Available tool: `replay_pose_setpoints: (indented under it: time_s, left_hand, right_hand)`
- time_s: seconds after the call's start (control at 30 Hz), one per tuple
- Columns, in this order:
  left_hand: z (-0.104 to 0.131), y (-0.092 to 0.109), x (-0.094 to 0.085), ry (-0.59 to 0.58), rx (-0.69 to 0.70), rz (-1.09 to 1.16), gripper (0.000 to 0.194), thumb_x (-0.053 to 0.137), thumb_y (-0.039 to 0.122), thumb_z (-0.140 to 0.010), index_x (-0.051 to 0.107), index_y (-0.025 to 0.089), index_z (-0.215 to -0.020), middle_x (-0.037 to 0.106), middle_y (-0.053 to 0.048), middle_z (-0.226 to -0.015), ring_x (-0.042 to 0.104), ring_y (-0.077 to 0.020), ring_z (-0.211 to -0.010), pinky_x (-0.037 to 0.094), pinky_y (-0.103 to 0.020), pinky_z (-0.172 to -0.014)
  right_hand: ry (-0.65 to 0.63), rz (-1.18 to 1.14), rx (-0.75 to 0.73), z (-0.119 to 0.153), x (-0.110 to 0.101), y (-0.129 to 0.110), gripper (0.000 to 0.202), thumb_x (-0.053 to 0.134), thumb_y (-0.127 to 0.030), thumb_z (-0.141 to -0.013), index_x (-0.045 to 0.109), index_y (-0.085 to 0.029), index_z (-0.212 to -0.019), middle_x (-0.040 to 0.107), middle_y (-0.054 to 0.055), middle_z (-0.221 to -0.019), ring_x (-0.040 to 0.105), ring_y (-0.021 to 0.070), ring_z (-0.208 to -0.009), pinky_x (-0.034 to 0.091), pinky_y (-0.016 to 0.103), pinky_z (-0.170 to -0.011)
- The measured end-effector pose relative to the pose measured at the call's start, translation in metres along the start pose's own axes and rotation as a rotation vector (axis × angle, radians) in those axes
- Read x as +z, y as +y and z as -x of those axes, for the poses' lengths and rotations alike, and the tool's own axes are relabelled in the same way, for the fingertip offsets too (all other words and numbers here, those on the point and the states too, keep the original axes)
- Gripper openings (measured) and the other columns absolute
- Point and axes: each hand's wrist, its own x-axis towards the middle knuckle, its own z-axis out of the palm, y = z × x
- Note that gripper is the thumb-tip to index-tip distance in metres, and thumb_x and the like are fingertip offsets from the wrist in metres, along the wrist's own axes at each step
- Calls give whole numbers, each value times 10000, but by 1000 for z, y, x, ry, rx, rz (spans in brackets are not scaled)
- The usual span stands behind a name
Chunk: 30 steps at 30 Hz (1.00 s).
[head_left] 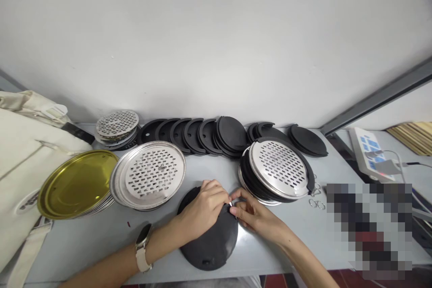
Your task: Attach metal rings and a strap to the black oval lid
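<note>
A round black disc lies on the table in front of me, with a small slot near its front edge. My left hand reaches across it, fingertips pinched together at its upper right rim. From the right, my right hand meets them there, thumb and forefinger closed on a small shiny metal piece. Fingers cover most of that piece, so its full shape is hidden. Loose metal rings lie to the right of my hands.
Perforated metal discs and gold-coloured round plates are stacked at left. A stack topped by a perforated disc stands at right. Black discs line the wall. A cream bag sits far left, a white device far right.
</note>
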Motion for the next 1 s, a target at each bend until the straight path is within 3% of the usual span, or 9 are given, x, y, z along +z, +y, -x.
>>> replay_pose_setpoints:
  time_s: [0.47,0.63,0.83,1.0]
  left_hand:
    - [-1,0,2,12,-21,36,200,493,17,-894,590,165,-802,627,1,-840,527,-140,-869,368,-293,-828]
    - [-2,2,1,-29,-30,-44,191,466,74,-929,594,175,-829,610,2,-827,525,-142,-865,361,-296,-822]
    - [-3,7,-4,-2,-68,-61,159,478,104,-930,602,200,-901,619,14,-846,528,-143,-871,348,-304,-826]
    - [-4,9,-5,-29,-59,-88,156,476,112,-922,595,196,-867,612,11,-820,534,-152,-874,338,-315,-822]
  right_hand:
    - [-2,5,-29,-1,-3,4,355,609,-507,-844,437,-215,-950,338,-128,-501,254,53,-430,185,196,-425]
    - [11,39,-26,0,-4,7,376,593,-539,-843,442,-215,-959,415,-111,-515,286,53,-422,191,192,-416]
    - [106,57,-77,5,2,7,380,587,-551,-842,461,-220,-979,394,-108,-529,315,65,-435,252,196,-445]
    - [213,113,-159,9,8,13,327,555,-520,-876,493,-199,-857,374,-86,-542,340,86,-492,278,218,-494]
